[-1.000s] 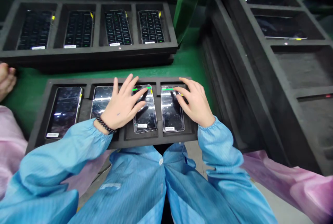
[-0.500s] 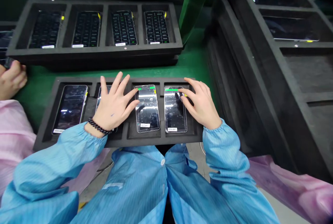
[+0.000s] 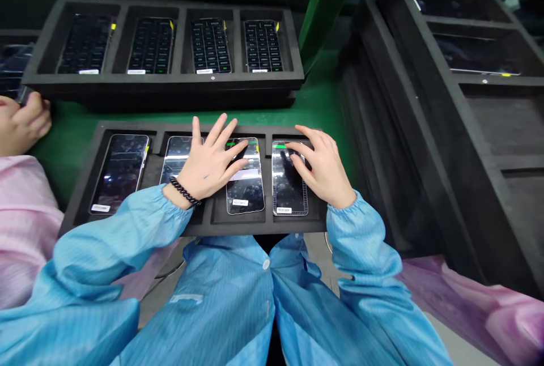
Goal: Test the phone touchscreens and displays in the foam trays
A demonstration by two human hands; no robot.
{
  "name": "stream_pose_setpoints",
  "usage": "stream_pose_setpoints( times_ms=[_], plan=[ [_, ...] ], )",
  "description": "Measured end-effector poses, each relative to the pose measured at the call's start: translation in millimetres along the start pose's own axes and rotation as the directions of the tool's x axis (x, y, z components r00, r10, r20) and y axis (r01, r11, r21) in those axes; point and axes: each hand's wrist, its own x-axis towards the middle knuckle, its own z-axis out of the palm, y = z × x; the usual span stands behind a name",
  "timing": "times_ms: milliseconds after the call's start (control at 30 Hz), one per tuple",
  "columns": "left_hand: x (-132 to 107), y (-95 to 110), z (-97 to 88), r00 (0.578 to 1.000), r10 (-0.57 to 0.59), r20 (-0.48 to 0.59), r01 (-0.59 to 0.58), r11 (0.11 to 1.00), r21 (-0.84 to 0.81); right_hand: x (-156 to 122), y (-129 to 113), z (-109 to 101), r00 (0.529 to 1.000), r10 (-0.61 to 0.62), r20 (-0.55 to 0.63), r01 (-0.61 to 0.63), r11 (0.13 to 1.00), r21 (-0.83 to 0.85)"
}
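Several phones lie face up in a black foam tray (image 3: pixel 208 224) in front of me. My left hand (image 3: pixel 208 165), fingers spread, reaches over the third phone (image 3: pixel 245 187) from the left, thumb and index finger at its screen. It partly covers the second phone (image 3: pixel 175 153). Over the upper part of the rightmost phone (image 3: pixel 289 184) is my right hand (image 3: pixel 325 165), open, fingertips at the screen near a green bar. That phone shows a grid border along its edges. On the far left of the tray lies a dark-screened phone (image 3: pixel 121 165) with a white label.
Behind, another foam tray (image 3: pixel 165 78) holds phones showing grids of text. Stacked foam trays (image 3: pixel 425 71) rise on the right, beside a green post (image 3: pixel 325 9). A co-worker's hand (image 3: pixel 25 125) is at the left, on the green table (image 3: pixel 318 105).
My left hand has shifted right over the third phone, whose grid border is now gone. On the rightmost phone, my right hand has moved slightly left along the green bar.
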Motion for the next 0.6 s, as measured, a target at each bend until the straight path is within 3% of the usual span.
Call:
stream_pose_setpoints(
  times_ms=[167,367,467,600],
  plan=[
    [-20.8,-5.5,-8.2,0.998,-0.051,-0.036,0.052,0.997,0.048,-17.4,5.4,-1.2,0.997,0.023,-0.067,-0.021,1.0,0.023],
    [-45.6,1.8,5.3,0.992,-0.033,-0.12,0.033,0.999,-0.004,-49.0,-21.0,0.3,0.991,0.034,-0.126,-0.019,0.992,0.121],
    [-50.5,4.8,13.9,0.996,0.02,-0.092,-0.02,1.0,0.0,-58.0,-28.3,6.4,0.993,0.023,-0.114,-0.007,0.99,0.143],
    [-46.3,1.2,10.4,0.98,-0.021,-0.199,0.013,0.999,-0.041,-58.4,-27.2,10.3,0.99,0.066,-0.121,-0.045,0.985,0.169]
  ],
)
